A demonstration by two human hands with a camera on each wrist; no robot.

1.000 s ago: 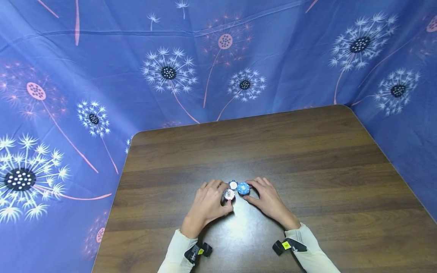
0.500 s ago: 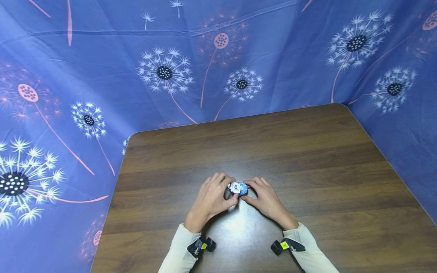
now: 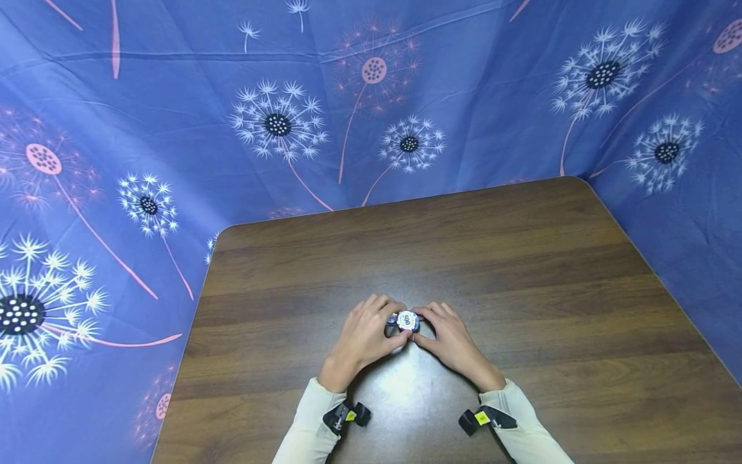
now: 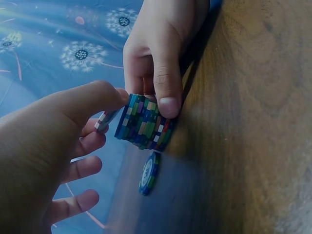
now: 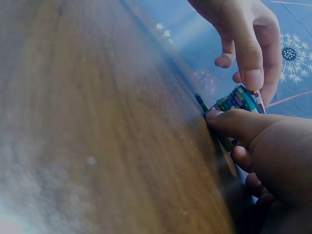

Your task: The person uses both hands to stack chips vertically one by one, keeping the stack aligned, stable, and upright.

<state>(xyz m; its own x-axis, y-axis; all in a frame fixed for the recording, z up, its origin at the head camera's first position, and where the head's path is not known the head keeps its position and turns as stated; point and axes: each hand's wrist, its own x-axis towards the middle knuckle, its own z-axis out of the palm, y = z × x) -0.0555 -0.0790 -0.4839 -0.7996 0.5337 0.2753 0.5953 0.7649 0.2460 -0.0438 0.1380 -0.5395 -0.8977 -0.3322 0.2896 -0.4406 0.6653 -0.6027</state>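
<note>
My left hand (image 3: 365, 334) pinches a white poker chip (image 3: 408, 321) marked 500 between thumb and fingers. In the left wrist view this chip is tilted, close over the top of a stack of poker chips (image 4: 144, 124) in mixed colours. The stack stands upright on the table, its upper chips slightly uneven. My right hand (image 3: 452, 336) holds the stack low down, thumb on the near side and fingers behind. Beside the stack, on the left hand's side, a single blue-and-white chip (image 4: 149, 174) lies flat on the table.
The brown wooden table (image 3: 493, 258) spreads around both hands. Behind it and at its sides hangs a blue cloth (image 3: 487, 116) with a dandelion print. Each wrist wears a black camera, the left camera (image 3: 348, 415) and the right camera (image 3: 485, 419).
My left hand has brought the white chip rightward from beside the stack to over its top, covering the blue top chip in the head view. My right hand has stayed at the stack.
</note>
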